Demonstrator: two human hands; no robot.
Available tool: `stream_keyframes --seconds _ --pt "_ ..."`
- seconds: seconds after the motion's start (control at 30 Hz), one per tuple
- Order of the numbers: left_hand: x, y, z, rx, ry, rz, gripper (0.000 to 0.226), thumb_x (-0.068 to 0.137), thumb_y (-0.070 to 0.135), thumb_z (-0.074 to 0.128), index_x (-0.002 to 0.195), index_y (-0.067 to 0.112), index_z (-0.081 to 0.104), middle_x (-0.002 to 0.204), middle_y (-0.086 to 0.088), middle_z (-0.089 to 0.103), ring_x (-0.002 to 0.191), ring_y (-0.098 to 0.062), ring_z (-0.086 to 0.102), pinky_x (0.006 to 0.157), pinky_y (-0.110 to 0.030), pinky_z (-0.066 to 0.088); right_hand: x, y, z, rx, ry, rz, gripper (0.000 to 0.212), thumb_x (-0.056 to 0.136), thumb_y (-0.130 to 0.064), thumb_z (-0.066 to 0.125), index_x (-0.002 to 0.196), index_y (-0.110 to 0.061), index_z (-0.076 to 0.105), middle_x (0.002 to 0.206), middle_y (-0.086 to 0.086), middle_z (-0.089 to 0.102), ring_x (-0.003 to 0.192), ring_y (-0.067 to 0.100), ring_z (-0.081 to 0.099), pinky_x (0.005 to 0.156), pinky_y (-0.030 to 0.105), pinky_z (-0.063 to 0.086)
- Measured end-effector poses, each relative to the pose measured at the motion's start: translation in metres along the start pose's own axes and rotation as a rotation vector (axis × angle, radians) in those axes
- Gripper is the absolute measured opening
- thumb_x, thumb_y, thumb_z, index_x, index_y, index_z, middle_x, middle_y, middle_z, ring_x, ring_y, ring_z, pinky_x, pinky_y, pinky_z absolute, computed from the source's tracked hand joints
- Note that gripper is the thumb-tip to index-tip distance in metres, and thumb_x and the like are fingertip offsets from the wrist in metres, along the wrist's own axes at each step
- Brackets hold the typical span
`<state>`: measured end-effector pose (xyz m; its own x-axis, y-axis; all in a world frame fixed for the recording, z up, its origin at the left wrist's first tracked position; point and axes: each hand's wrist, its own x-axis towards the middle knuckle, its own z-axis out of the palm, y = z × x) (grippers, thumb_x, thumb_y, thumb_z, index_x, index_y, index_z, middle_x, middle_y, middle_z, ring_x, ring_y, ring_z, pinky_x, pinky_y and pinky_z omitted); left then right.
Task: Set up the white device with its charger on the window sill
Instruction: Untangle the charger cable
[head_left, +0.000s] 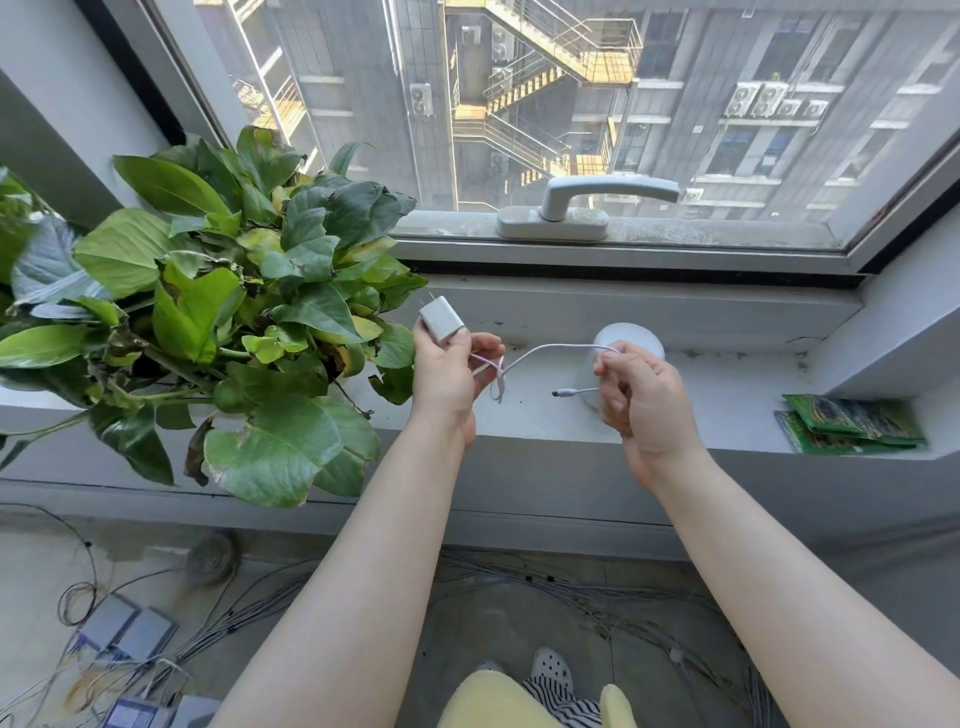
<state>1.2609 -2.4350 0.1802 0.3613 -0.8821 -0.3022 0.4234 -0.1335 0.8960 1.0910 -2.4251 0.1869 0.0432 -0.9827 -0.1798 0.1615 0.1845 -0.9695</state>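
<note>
A round white device (631, 335) stands on the window sill (727, 395), partly hidden behind my right hand. My left hand (449, 374) grips a white charger plug (440, 319), its prongs pointing up and left. A white cable (540, 352) loops from the left hand across to my right hand (636, 400), which pinches the cable near its end. The cable's connector tip (561, 393) sticks out leftward from the right hand, free in the air above the sill.
A large leafy potted plant (218, 312) fills the sill's left side, close to my left hand. Green packets (852, 423) lie at the sill's right end. A window handle (587, 205) sits above. Cables and boxes (124, 634) litter the floor below.
</note>
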Motion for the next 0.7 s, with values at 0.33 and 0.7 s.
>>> stream_keyframes --seconds 0.33,0.7 --pt "0.006 -0.002 -0.008 -0.034 0.223 0.031 0.014 0.098 0.004 0.031 0.108 0.011 0.036 0.069 -0.004 0.052 0.031 -0.001 0.027 0.036 -0.014 0.02 0.001 -0.021 -0.034 0.532 0.181 -0.119 0.025 0.077 -0.013 0.041 0.054 -0.019 0.05 0.06 -0.004 0.051 0.036 0.007 0.022 0.038 0.019 0.014" --pt "-0.014 0.011 0.016 0.099 -0.248 -0.019 0.039 0.101 0.011 0.034 0.138 0.023 0.03 0.09 0.001 0.075 0.098 -0.02 0.067 0.093 -0.037 0.048 0.005 -0.03 0.012 -0.325 -0.114 0.01 0.025 0.083 -0.009 0.051 0.065 -0.01 0.068 0.065 0.0 0.045 0.041 0.004 0.031 0.042 0.013 0.025"
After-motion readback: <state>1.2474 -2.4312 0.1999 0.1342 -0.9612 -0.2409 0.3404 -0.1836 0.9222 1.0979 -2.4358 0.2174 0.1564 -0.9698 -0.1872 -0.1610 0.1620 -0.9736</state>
